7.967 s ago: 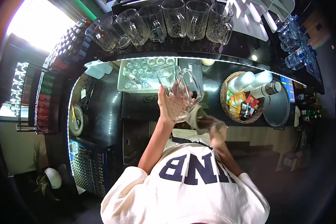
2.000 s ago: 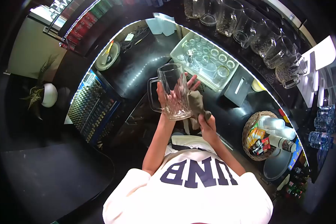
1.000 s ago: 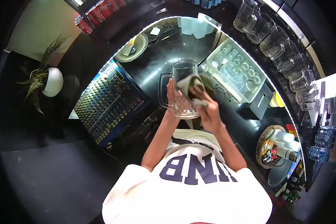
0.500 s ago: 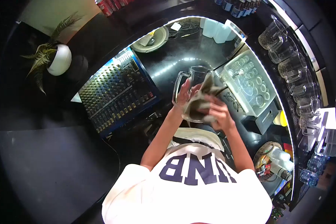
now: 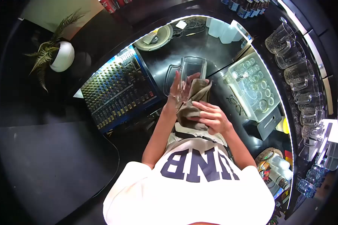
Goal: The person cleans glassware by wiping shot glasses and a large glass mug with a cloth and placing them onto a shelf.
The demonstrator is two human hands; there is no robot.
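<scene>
A clear glass pitcher (image 5: 193, 65) with a handle is held in front of my chest, its rim pointing away from me. My left hand (image 5: 176, 88) grips it on the handle side, with fingers showing through the glass. A brown-grey cloth (image 5: 193, 108) covers the pitcher's near end and part of its right side. My right hand (image 5: 212, 117) is closed over the cloth, pressing it against the pitcher. The cloth hides the pitcher's near end.
An audio mixer (image 5: 118, 88) lies at left. On the right are a plastic bin (image 5: 254, 108) of small glasses, eyeglasses (image 5: 234, 104), a black box (image 5: 264, 127) and a basket (image 5: 268, 153). Several glass pitchers (image 5: 298, 71) line the raised ledge. A potted fern (image 5: 62, 57) stands far left.
The pitcher has tilted and shifted slightly left and away from me. My right hand has moved a little toward me with the cloth, now bunched at the pitcher's near end.
</scene>
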